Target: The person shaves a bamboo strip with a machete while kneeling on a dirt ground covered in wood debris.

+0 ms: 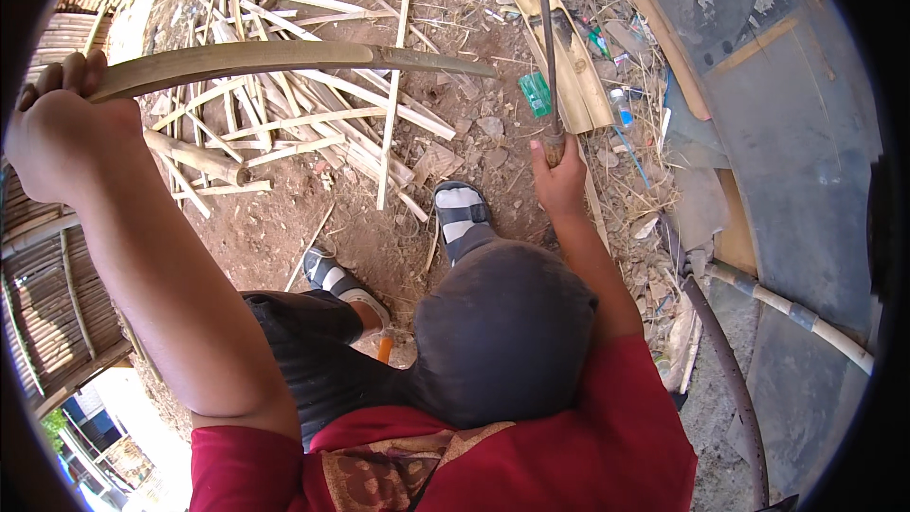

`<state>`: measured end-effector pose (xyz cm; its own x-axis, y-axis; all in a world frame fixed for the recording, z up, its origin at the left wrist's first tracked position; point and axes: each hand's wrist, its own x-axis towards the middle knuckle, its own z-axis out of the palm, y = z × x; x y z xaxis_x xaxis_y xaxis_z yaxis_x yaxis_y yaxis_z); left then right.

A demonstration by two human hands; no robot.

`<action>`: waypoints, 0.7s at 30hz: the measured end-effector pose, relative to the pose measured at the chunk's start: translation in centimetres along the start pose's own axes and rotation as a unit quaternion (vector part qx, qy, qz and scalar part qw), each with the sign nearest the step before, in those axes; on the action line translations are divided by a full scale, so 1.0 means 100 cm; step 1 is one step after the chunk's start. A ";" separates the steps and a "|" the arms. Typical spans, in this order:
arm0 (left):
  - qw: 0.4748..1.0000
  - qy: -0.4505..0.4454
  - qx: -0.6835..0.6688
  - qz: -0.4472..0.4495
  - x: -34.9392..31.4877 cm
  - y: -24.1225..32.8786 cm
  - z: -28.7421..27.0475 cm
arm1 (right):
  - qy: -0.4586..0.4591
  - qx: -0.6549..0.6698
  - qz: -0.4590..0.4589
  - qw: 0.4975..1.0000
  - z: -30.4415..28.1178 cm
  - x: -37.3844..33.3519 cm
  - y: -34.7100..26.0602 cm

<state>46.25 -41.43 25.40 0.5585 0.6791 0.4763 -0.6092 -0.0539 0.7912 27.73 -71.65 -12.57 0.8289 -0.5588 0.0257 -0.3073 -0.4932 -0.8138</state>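
Note:
At the far left, my left hand (71, 137) is raised with its fingers wrapped round one end of a long split bamboo strip (237, 64). The strip reaches rightward across the view, over a pile of loose strips, and its far end tapers. My right hand (561, 185) grips the wooden handle of a knife (547, 47), beside my right knee. Its long, narrow dark blade points away from me and is seen nearly edge-on. The blade and the strip's tip are apart in the view.
Many bamboo strips (392, 114) and a round bamboo piece (197, 157) lie on the dirt. A split bamboo trough (580, 100) lies beyond my right hand, near green plastic (535, 95). Grey sheeting (806, 152) and a pole (806, 315) are right; a slatted bamboo wall (57, 284) stands left.

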 end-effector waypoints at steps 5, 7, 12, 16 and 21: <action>0.997 -0.005 0.066 0.026 -0.026 -0.004 0.017 | -0.133 -0.146 0.130 0.972 0.063 -0.006 0.070; 1.000 0.019 -0.008 -0.004 -0.005 -0.005 0.007 | -0.126 -0.134 0.120 0.976 0.054 -0.005 0.059; 0.983 -0.076 0.160 0.046 0.038 -0.031 -0.027 | -0.067 -0.022 0.044 0.997 0.002 0.009 -0.004; 0.991 -0.030 0.132 0.019 -0.008 -0.005 0.007 | -0.037 0.063 0.039 0.997 0.011 0.018 -0.015; 0.992 -0.032 0.123 -0.019 -0.008 -0.007 0.021 | -0.164 -0.120 0.125 0.971 0.063 0.034 0.061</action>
<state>47.39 -43.51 25.28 0.6175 0.6370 0.4615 -0.4356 -0.2116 0.8749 31.61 -72.39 -21.13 0.8068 -0.4573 -0.3742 -0.5854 -0.5326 -0.6113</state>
